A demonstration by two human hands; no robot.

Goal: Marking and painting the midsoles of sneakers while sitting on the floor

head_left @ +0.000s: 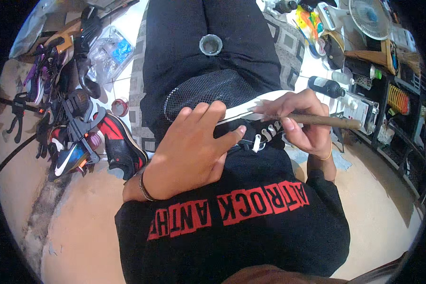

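A black mesh shoe with a white sole edge lies across my lap, tilted on its side. My left hand is wrapped over it, its fingers pressing along the white edge. In my right hand is a slim tool with a brown wooden handle, pinched between thumb and fingers. The tool's thin tip reaches the seam between the sole and the upper; its exact shape is too small to tell. White laces hang on the near side of the shoe. My left fingers partly hide the upper.
A small round jar rests on my dark trousers. To the left are several shoes, among them a red and black one, with clamps. On the right stand a black bottle, a black rack and a white fan.
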